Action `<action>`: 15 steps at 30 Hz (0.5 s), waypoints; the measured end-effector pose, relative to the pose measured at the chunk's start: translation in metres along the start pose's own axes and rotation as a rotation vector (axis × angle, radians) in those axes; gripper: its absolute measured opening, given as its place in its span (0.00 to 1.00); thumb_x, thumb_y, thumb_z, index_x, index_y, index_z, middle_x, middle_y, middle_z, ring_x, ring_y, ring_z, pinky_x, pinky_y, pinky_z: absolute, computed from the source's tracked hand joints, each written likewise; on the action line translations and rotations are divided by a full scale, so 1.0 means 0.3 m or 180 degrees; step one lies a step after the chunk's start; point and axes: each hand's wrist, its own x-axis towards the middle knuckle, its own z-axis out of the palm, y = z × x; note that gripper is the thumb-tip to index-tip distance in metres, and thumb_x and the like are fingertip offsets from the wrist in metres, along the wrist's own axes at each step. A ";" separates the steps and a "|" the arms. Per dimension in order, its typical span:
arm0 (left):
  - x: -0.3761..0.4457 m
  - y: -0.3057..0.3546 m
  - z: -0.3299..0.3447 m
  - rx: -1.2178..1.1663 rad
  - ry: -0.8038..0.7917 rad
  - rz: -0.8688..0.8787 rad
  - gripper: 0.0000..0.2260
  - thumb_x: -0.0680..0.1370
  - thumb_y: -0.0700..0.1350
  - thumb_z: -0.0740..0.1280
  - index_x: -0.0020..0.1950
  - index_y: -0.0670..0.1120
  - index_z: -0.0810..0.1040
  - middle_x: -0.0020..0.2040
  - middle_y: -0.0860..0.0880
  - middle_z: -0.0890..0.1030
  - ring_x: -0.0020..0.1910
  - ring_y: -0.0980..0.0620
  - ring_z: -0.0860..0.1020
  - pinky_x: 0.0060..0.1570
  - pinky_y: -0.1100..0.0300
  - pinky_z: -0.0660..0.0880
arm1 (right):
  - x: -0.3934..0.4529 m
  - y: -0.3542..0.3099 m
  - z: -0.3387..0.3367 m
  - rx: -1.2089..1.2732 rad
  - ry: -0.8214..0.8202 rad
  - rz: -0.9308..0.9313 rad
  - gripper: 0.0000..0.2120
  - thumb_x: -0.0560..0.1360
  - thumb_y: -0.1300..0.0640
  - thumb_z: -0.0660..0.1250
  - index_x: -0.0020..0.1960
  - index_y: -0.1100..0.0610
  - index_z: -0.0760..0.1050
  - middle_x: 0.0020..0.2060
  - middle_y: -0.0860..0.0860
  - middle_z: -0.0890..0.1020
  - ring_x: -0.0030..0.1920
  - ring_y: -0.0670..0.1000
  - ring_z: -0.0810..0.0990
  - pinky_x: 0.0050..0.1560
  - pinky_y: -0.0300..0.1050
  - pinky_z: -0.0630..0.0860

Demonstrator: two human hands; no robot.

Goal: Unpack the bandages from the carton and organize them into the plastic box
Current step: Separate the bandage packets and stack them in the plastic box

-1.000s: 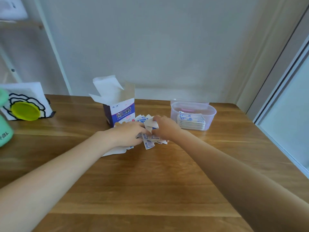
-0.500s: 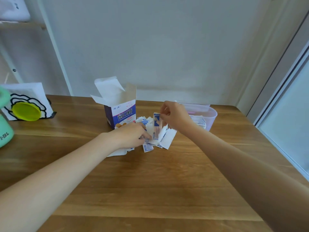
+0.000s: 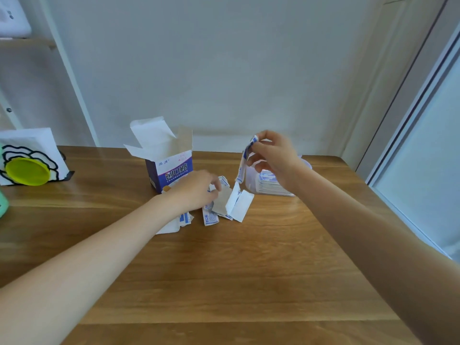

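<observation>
Two hands logged. I note the right hand [image 3: 272,155], right of centre, pinching a hanging strip of bandages [image 3: 245,160] by its top end above the plastic box [image 3: 254,181], which already holds a stack. Left hand [image 3: 196,189], centre frame, fingers curled down onto the loose bandage pile [image 3: 224,207] on the table [image 3: 224,270]. Open carton [image 3: 169,168] stands just behind, upper centre.
</observation>
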 end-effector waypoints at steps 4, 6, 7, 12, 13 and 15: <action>0.037 0.065 0.041 -0.0373 -0.0186 -0.0321 0.14 0.78 0.53 0.61 0.57 0.46 0.74 0.56 0.48 0.79 0.55 0.49 0.76 0.53 0.55 0.72 | -0.024 0.042 -0.034 -0.1440 -0.0296 -0.0043 0.11 0.73 0.70 0.59 0.38 0.56 0.69 0.29 0.53 0.78 0.28 0.56 0.77 0.31 0.45 0.76; 0.044 0.094 0.070 -0.0140 -0.0276 -0.0323 0.17 0.76 0.54 0.64 0.60 0.47 0.71 0.55 0.49 0.78 0.53 0.49 0.76 0.48 0.58 0.72 | -0.047 0.085 -0.053 -0.2480 -0.0583 -0.0113 0.07 0.72 0.67 0.60 0.42 0.56 0.70 0.31 0.50 0.77 0.29 0.52 0.76 0.33 0.42 0.75; 0.043 0.108 0.080 -0.0067 -0.0252 -0.0257 0.17 0.75 0.52 0.65 0.61 0.46 0.70 0.55 0.49 0.77 0.52 0.49 0.76 0.46 0.58 0.71 | -0.057 0.107 -0.063 -0.2937 -0.0724 -0.0211 0.05 0.73 0.66 0.61 0.45 0.57 0.70 0.33 0.50 0.76 0.31 0.51 0.75 0.32 0.39 0.71; 0.048 0.131 0.102 0.0497 -0.0007 -0.0260 0.17 0.75 0.51 0.66 0.60 0.44 0.71 0.59 0.45 0.72 0.56 0.45 0.73 0.48 0.56 0.71 | -0.052 0.149 -0.086 -0.3698 -0.0825 -0.0475 0.09 0.73 0.62 0.64 0.37 0.56 0.66 0.29 0.46 0.67 0.36 0.51 0.70 0.31 0.40 0.64; 0.049 0.135 0.105 0.0648 -0.0117 -0.0375 0.18 0.75 0.51 0.66 0.60 0.43 0.70 0.59 0.44 0.71 0.56 0.44 0.74 0.46 0.57 0.70 | -0.045 0.149 -0.086 -0.3560 -0.0783 -0.0461 0.12 0.72 0.62 0.65 0.34 0.54 0.64 0.29 0.46 0.68 0.36 0.51 0.69 0.31 0.39 0.64; 0.049 0.146 0.105 0.0849 -0.0330 -0.0604 0.18 0.75 0.48 0.66 0.60 0.40 0.70 0.60 0.42 0.71 0.56 0.43 0.75 0.46 0.56 0.72 | -0.040 0.142 -0.077 -0.3319 -0.0700 -0.0472 0.15 0.72 0.62 0.66 0.31 0.52 0.64 0.29 0.46 0.70 0.36 0.50 0.70 0.31 0.37 0.64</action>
